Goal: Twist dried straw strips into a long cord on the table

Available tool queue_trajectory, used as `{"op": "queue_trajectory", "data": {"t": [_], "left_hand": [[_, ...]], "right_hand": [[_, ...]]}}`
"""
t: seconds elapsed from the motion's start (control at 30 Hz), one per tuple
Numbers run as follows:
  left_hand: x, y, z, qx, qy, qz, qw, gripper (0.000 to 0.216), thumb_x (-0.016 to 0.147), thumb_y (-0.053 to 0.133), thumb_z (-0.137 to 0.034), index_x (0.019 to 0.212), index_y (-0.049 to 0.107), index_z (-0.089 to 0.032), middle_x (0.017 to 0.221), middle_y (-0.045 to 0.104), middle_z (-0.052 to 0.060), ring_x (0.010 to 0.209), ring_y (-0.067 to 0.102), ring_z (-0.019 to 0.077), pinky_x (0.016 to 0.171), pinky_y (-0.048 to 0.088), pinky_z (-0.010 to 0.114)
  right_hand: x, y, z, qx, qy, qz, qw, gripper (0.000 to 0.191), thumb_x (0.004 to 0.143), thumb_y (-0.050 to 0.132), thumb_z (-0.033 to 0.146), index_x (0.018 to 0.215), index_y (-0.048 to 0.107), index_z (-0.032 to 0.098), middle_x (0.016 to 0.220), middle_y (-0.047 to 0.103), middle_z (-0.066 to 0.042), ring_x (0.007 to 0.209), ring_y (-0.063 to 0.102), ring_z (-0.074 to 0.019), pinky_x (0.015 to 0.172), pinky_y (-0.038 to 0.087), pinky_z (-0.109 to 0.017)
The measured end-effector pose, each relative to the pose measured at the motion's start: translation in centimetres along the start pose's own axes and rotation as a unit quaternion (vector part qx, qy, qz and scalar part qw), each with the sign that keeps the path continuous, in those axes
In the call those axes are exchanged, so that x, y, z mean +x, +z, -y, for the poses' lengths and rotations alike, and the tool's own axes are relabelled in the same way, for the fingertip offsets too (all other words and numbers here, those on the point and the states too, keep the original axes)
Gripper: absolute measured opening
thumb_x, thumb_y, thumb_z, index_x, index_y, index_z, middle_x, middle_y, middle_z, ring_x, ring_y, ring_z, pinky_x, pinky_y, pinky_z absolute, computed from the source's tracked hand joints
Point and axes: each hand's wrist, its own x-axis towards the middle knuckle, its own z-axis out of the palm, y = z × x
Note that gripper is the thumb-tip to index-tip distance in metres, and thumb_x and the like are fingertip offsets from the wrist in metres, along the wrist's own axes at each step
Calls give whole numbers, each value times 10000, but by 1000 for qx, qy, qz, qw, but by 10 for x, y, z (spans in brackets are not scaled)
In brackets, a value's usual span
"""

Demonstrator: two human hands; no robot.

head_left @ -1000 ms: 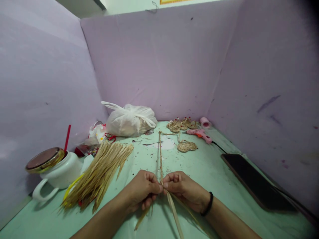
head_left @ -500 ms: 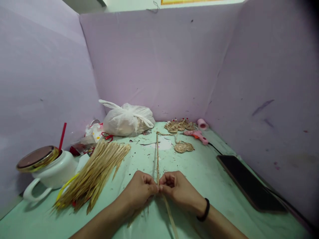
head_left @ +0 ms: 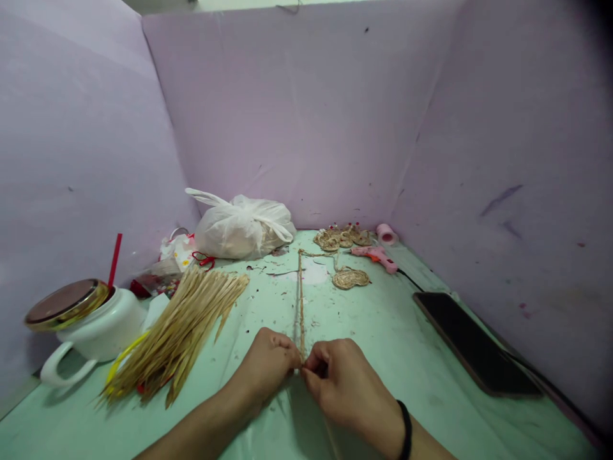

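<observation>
A thin twisted straw cord [head_left: 301,300] runs straight from my fingers to the far part of the table, bends there and reaches a coiled straw piece [head_left: 351,278]. My left hand [head_left: 271,359] is closed in a pinch on the near end of the cord. Right beside it, my right hand [head_left: 338,374] pinches at the same spot, its fingertips meeting the left ones. A loose pale strand shows faintly below the right hand. On the left lies a bundle of dry straw strips [head_left: 186,332].
Left stands a white mug [head_left: 108,326] with a lid and red stick. A tied white plastic bag [head_left: 244,227] rests at the back. Further right are more straw coils [head_left: 340,237], a pink glue gun [head_left: 376,257], a pink roll [head_left: 387,234] and a phone [head_left: 474,345]. Purple panels enclose the table.
My right hand has turned and shifted slightly, its knuckles now more on top, with the fingers still at the cord. The pale strand below has become less visible. The view has tilted slightly.
</observation>
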Motion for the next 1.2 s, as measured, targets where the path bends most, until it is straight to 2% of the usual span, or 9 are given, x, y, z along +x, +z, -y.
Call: {"op": "queue_trajectory", "data": {"t": [0.1,0.23,0.33,0.47,0.5,0.6,0.67,1.0,1.2], "left_hand": [[-5,-1,-5,-75,-41,16,996,131,484,458,-162,369,394,-159,320,228,-69,357,164,35,388,79,206],[-4,-2,-2,-67,22,23,997,76,453,476,-143,386,441,-134,362,327,-51,388,246,32,400,138,194],[-1,-4,-1,-68,12,43,997,58,440,507,-148,415,456,-135,374,362,-48,384,284,39,399,163,199],[-1,-7,-7,-58,-15,68,996,111,461,553,-192,427,462,-139,342,321,-65,345,233,27,382,127,202],[-2,-8,-9,-54,-24,73,996,101,464,551,-199,435,477,-136,336,316,-66,336,221,24,379,112,201],[-3,-9,-14,-52,-35,68,996,61,450,528,-184,454,504,-129,328,318,-69,324,208,19,373,94,192],[-3,-8,-15,-51,-36,63,996,36,437,503,-161,450,501,-128,323,325,-68,319,215,18,365,106,186],[6,-8,0,-9,-52,93,994,18,479,486,-159,494,489,-151,303,313,-84,254,171,23,301,76,186],[8,-9,2,0,-49,106,993,17,498,484,-168,498,489,-151,302,307,-84,249,171,25,290,78,184]], "right_hand": [[-6,7,0,-5,-55,-19,998,148,644,469,172,555,588,177,508,579,-17,474,467,-109,460,274,-219],[-9,9,1,-5,-95,-2,996,163,663,472,166,545,584,172,519,567,-12,479,450,-98,471,268,-219],[-3,0,0,48,-39,45,997,159,639,564,267,518,567,163,483,528,2,457,414,-91,446,261,-213],[12,-16,-7,160,32,-38,986,237,684,537,345,542,526,156,498,533,-5,469,440,-93,464,319,-213],[15,-19,-9,188,48,-26,981,233,694,525,341,553,517,156,496,532,-4,462,446,-91,466,332,-214],[19,-21,-15,252,82,114,957,207,654,579,333,581,516,150,470,507,17,419,434,-76,444,342,-209],[19,-18,-17,267,82,174,944,211,595,643,321,606,529,145,462,498,33,405,424,-66,427,331,-198],[21,-9,-26,251,62,238,936,199,591,604,245,461,493,143,359,424,56,335,347,-35,350,242,-169],[24,-7,-34,256,64,251,931,185,571,610,225,461,484,146,371,428,62,334,354,-30,348,272,-159]]}}
